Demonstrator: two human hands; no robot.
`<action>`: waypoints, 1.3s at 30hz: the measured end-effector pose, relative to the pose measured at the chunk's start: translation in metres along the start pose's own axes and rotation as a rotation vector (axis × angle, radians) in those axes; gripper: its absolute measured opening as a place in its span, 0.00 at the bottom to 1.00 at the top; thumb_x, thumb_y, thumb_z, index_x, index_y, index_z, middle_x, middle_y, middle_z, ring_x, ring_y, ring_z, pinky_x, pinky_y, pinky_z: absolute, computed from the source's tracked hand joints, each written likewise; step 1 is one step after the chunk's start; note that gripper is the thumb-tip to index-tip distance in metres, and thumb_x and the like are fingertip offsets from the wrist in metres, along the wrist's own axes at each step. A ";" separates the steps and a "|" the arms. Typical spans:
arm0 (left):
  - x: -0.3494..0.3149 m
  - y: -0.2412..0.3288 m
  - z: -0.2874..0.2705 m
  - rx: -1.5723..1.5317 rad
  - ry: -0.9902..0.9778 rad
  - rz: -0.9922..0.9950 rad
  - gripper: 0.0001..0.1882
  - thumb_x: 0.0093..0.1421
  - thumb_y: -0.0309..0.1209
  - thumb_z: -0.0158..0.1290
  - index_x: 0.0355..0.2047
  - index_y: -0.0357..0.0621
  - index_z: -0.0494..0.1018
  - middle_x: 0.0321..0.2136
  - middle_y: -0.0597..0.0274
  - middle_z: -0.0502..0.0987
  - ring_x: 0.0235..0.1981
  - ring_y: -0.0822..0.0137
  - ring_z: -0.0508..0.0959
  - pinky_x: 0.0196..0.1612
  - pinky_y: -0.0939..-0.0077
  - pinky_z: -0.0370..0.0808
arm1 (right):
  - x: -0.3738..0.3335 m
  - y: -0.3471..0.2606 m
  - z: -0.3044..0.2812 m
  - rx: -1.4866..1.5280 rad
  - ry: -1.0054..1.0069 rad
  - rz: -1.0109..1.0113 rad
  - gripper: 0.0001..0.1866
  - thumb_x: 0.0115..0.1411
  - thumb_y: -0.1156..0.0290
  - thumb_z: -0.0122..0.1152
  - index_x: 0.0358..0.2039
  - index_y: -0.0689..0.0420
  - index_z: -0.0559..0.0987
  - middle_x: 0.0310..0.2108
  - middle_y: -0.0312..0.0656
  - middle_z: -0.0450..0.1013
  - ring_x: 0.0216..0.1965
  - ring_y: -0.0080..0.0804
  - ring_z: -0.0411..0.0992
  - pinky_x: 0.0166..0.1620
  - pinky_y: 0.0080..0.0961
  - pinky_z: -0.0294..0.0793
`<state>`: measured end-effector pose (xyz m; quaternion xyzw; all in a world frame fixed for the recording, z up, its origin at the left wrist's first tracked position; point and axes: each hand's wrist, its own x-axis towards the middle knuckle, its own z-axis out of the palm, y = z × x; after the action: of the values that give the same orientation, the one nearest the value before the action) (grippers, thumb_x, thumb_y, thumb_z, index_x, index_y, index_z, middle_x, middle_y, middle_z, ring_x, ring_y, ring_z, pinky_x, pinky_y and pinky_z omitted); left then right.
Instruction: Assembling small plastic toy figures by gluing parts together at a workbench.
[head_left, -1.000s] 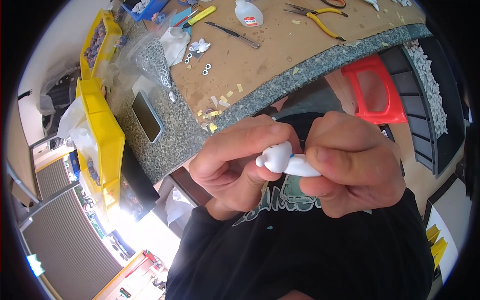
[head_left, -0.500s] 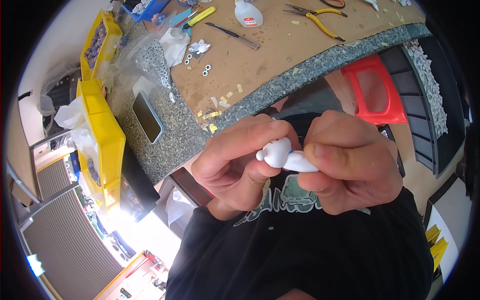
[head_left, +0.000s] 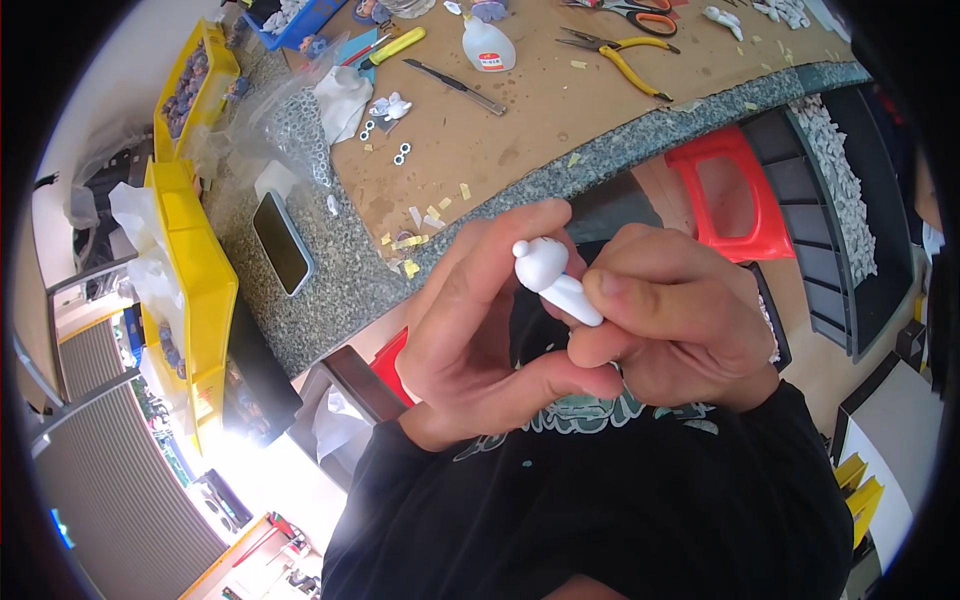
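A small glossy white figurine (head_left: 543,268) with a round head and a little round ear is tilted in front of my chest. My right hand (head_left: 690,325) pinches its body between thumb and fingers, its head pointing up and to the left. My left hand (head_left: 455,330) curves around the figurine's left side with thumb and forefinger spread wide apart. Its fingertips rise behind the head, and its thumb reaches to my right fingers. Whether a left finger touches the figurine from behind is hidden.
On the brown board (head_left: 520,150) lie yellow-handled pliers (head_left: 625,60), scissors (head_left: 640,15), a craft knife (head_left: 455,85), a screwdriver (head_left: 398,46) and a small bottle (head_left: 488,45). A phone (head_left: 282,243) rests on the stone worktop (head_left: 330,310). Yellow bins (head_left: 205,290) stand left, a red stool (head_left: 730,195) right.
My left thumb and forefinger have parted from the figurine's head and spread open. The figurine, in my right hand, has turned so its head points more upward. The view has shifted slightly.
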<state>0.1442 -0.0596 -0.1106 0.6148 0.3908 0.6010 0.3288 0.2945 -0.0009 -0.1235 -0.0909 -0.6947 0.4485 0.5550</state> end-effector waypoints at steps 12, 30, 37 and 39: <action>0.003 -0.004 -0.002 0.104 -0.043 -0.014 0.43 0.40 0.39 0.68 0.54 0.28 0.63 0.36 0.59 0.69 0.30 0.73 0.69 0.34 0.80 0.68 | 0.001 0.003 0.002 0.523 0.073 0.330 0.13 0.53 0.71 0.66 0.36 0.60 0.73 0.30 0.45 0.72 0.28 0.27 0.73 0.32 0.23 0.75; -0.009 -0.002 -0.018 -0.017 -0.078 -0.132 0.32 0.50 0.38 0.65 0.49 0.30 0.67 0.33 0.62 0.71 0.25 0.76 0.65 0.30 0.82 0.64 | 0.009 0.001 -0.007 -0.031 -0.043 0.064 0.17 0.54 0.70 0.66 0.41 0.63 0.74 0.30 0.42 0.72 0.29 0.28 0.69 0.38 0.24 0.70; -0.017 -0.015 -0.018 -0.181 -0.086 0.089 0.35 0.55 0.43 0.59 0.52 0.26 0.63 0.36 0.51 0.72 0.32 0.67 0.74 0.31 0.77 0.69 | 0.026 0.013 0.007 -0.189 -0.155 -0.128 0.27 0.34 0.66 0.72 0.38 0.62 0.79 0.37 0.46 0.72 0.32 0.34 0.70 0.30 0.23 0.68; -0.016 -0.022 -0.021 -0.174 -0.105 0.135 0.36 0.54 0.44 0.59 0.52 0.25 0.63 0.36 0.51 0.72 0.31 0.66 0.74 0.31 0.77 0.70 | 0.022 0.016 0.014 -0.140 -0.106 -0.131 0.27 0.33 0.66 0.73 0.38 0.62 0.79 0.36 0.46 0.72 0.31 0.34 0.70 0.30 0.23 0.68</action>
<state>0.1214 -0.0650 -0.1359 0.6394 0.2769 0.6205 0.3599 0.2686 0.0155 -0.1196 -0.0602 -0.7571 0.3657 0.5380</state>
